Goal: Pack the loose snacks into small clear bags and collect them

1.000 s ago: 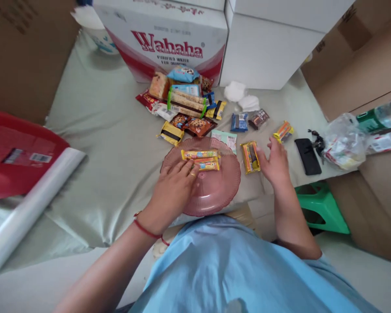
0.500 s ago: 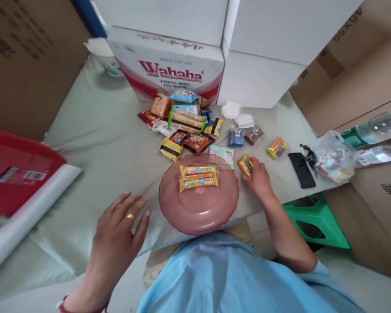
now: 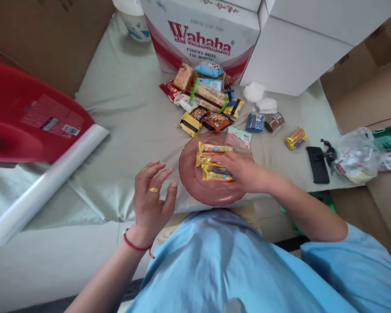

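A pink scalloped plate [image 3: 208, 196] sits near the table's front edge, with long yellow-wrapped snack sticks [image 3: 211, 148] across it. My right hand [image 3: 243, 171] reaches over the plate from the right, fingers closed on a small yellow snack packet [image 3: 217, 169] with a dark middle. The packet lies over the sticks and partly covers them; the hand is slightly blurred. Left of the plate, my left hand [image 3: 154, 195] hovers with its fingers apart, holding nothing. Another yellow and orange snack packet [image 3: 296, 138] lies to the right.
Assorted wrapped snacks [image 3: 208, 98] are heaped before a Wahaba-style printed carton [image 3: 202, 43]. Blue [image 3: 255, 122] and brown [image 3: 274, 122] packets lie right of them. A phone [image 3: 317, 165], keys and a plastic bag [image 3: 356, 156] are at right; a red container [image 3: 35, 108] and white roll [image 3: 52, 187] at left.
My right hand has carried the small yellow packet from the table right of the plate to over the snack sticks. My left hand stays open beside the plate. The camera view has shifted.
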Action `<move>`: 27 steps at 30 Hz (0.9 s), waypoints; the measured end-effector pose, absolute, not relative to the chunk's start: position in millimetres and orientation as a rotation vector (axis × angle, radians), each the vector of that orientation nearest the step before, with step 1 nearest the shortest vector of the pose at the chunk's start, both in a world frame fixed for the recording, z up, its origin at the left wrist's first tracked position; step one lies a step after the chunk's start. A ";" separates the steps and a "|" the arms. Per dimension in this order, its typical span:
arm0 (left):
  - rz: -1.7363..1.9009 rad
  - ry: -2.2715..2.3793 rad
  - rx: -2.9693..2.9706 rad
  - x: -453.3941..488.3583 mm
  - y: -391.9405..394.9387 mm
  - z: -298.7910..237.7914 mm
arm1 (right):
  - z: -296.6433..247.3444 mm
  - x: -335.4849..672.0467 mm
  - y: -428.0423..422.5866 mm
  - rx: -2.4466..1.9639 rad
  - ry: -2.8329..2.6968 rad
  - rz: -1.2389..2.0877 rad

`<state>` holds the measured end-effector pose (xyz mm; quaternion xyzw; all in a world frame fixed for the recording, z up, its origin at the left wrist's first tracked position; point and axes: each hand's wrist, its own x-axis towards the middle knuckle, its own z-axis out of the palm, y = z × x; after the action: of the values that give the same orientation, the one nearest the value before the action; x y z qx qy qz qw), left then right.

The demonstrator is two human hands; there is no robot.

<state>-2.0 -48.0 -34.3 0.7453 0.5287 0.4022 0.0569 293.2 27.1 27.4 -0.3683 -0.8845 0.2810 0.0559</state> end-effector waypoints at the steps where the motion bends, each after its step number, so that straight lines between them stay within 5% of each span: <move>1: 1.254 1.580 2.261 4.2 -48.6 -30.0 | 16.9 277.9 27.4 -1.127 -2.808 0.814; 13: 1.151 1.369 2.375 24.7 -6.0 9.9 | -7.8 247.6 5.6 -1.026 -3.036 0.238; 24: 0.274 1.018 2.649 64.9 60.3 -39.9 | 36.3 280.8 21.9 -0.930 -2.739 0.754; 27: 0.246 1.108 2.689 65.2 54.8 -30.3 | 49.3 333.4 54.0 -1.435 -2.242 0.592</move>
<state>65.2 54.8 -30.3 0.9156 0.3772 0.0837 0.1111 333.4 54.0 49.3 -0.5148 -0.8046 0.2125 0.2059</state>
